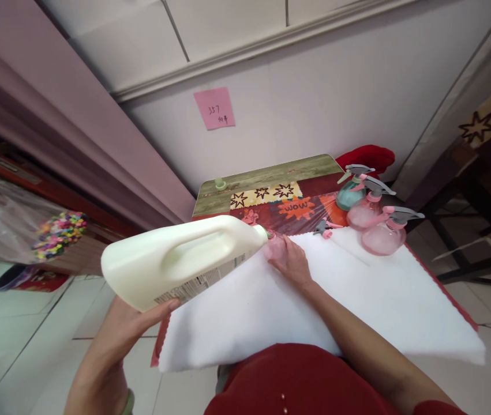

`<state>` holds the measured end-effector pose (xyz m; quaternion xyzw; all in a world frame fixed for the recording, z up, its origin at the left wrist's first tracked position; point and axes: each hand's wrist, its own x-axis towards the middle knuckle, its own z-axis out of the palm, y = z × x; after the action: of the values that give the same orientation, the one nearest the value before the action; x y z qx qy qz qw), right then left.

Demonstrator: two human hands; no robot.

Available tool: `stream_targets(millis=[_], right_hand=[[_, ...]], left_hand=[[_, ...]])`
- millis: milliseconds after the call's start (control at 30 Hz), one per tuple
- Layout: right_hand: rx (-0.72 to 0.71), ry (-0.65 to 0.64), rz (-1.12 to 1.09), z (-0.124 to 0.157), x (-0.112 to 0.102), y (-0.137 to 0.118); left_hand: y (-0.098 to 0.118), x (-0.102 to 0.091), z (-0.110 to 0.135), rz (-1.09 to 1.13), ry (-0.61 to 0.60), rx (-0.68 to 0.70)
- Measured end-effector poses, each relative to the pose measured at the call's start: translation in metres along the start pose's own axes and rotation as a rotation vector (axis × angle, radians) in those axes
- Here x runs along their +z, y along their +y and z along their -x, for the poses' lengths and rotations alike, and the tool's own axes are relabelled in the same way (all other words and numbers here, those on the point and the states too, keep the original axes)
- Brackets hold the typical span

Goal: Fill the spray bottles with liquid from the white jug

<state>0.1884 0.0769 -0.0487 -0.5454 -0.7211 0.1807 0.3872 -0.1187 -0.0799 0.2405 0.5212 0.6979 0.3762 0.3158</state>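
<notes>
My left hand (115, 340) grips a big white plastic jug (180, 259) from below and tilts it on its side, spout to the right. The spout meets the mouth of a small pink bottle (274, 246) with no spray head on it, which my right hand (291, 262) is wrapped round. That bottle stands on a white cloth (358, 300) covering the near part of a small table (266, 176).
Three spray bottles stand at the table's right: one teal (349, 193), two pink (364, 212) (383, 235). A loose pink-and-grey spray head (323, 229) lies on the patterned cover. A green cap (220, 184) sits at the far left corner. A pink note (214, 108) hangs on the wall.
</notes>
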Motion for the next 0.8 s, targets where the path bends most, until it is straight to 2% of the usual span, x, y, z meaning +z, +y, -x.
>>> stream_targets(millis=[800], right_hand=[[-0.001,0.005,0.003,0.0006,0.0014,0.0007]], left_hand=[[-0.0008,-0.0015,-0.0033,-0.017,-0.001,0.006]])
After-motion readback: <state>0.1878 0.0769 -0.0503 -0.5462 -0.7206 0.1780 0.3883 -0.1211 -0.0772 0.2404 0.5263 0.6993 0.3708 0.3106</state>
